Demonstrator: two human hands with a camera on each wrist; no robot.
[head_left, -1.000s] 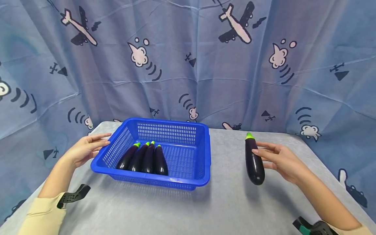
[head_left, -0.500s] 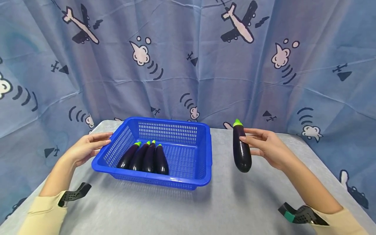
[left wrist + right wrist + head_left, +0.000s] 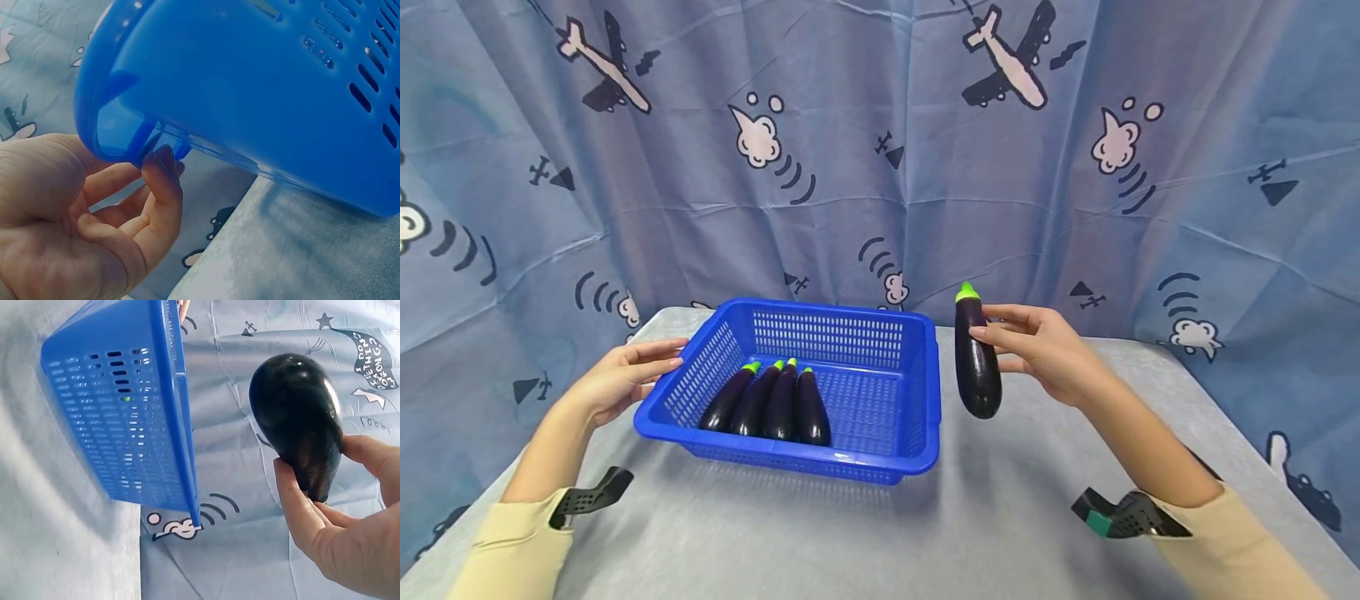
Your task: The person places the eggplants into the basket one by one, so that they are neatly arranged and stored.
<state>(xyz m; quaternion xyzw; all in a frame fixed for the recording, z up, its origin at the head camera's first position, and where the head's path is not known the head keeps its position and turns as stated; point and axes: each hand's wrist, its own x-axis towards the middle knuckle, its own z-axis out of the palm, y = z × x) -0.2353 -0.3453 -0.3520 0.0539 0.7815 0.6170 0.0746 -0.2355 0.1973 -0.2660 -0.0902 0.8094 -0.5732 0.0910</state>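
Observation:
Between the thumb and fingers of my right hand (image 3: 1048, 354) is an eggplant (image 3: 979, 371), green stem end up. It is raised over the table, just right of the basket. In the right wrist view this eggplant (image 3: 294, 403) points its rounded dark end toward the camera. My left hand (image 3: 613, 385) holds the left rim of the blue plastic basket (image 3: 927, 400). The left wrist view shows its fingers (image 3: 164, 187) curled at the underside of the basket's rim. Inside the basket, several eggplants (image 3: 767, 404) lie side by side in the left half, stems toward the back.
The basket stands on a grey-white table (image 3: 850, 542). Right of the eggplants, the bare basket floor (image 3: 861, 408) shows. A blue curtain (image 3: 850, 167) with printed planes hangs behind the table and along both sides.
My right hand has carried its eggplant leftward and upward, from the right part of the table to near the basket's right side. The left hand and basket stay nearly in place.

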